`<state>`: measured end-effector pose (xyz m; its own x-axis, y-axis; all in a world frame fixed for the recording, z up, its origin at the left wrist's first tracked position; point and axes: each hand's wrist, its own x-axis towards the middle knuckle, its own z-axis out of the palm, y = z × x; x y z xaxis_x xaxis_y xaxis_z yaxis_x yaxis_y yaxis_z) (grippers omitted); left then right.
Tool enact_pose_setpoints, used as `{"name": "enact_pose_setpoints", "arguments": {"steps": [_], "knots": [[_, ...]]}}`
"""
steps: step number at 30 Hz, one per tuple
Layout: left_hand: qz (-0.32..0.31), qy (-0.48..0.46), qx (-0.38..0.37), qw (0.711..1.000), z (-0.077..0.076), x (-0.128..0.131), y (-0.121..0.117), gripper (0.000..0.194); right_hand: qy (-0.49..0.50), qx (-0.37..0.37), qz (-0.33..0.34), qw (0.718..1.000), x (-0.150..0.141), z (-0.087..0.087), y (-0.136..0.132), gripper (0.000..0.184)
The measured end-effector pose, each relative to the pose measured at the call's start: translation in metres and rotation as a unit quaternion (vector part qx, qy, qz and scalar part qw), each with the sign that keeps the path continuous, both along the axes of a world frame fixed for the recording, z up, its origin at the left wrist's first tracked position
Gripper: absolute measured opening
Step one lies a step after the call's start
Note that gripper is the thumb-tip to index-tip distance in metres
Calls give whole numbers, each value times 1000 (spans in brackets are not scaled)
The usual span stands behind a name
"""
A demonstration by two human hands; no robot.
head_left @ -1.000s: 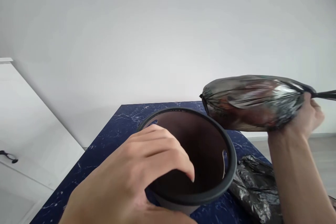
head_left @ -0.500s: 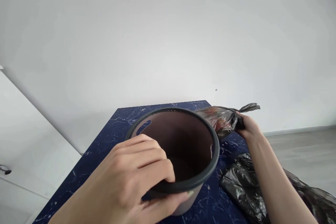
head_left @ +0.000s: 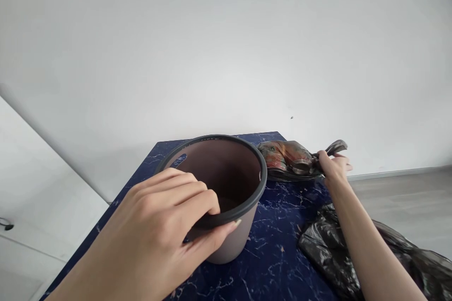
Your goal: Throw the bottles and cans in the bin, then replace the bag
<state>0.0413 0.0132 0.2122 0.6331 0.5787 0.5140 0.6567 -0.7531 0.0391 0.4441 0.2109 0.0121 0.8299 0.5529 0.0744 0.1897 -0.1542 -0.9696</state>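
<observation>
A round trash can (head_left: 243, 225), brown-grey with a dark rim, stands on the blue marbled table. My left hand (head_left: 176, 211) is closed over its near rim, fingers inside and thumb outside. The part of the interior I can see holds nothing. Right of the can lies a tied black garbage bag (head_left: 286, 157), filled, with reddish and brown contents showing through the thin plastic. My right hand (head_left: 334, 164) grips its twisted neck, and the loose tail sticks out beyond the fingers.
Another crumpled black plastic bag (head_left: 328, 249) lies at the table's right side, partly behind my right forearm. The blue table (head_left: 278, 254) reaches the white wall (head_left: 226, 56). A white cabinet (head_left: 28, 178) stands at left; grey floor (head_left: 406, 197) shows at right.
The trash can has shifted left with my left hand on its rim. The filled bag, partly behind the can before, now shows more fully beside it, still in my right hand.
</observation>
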Motion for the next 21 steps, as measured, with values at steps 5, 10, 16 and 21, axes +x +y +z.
{"name": "enact_pose_setpoints", "arguments": {"steps": [5, 10, 16, 21], "knots": [[1, -3, -6, 1000, -3, 0, -1, 24, -87, 79, -15, 993, -18, 45, -11, 68], [9, 6, -8, 1000, -2, -2, 0, 23, -114, 166, 75, 977, -44, 95, -33, 49], [29, 27, -31, 999, -1, -8, -6, 24, -87, 254, 239, 933, -96, 165, -107, 21], [37, 34, -42, 998, 1, -13, -13, 26, -222, 256, 320, 885, -127, 189, -169, 19]]}}
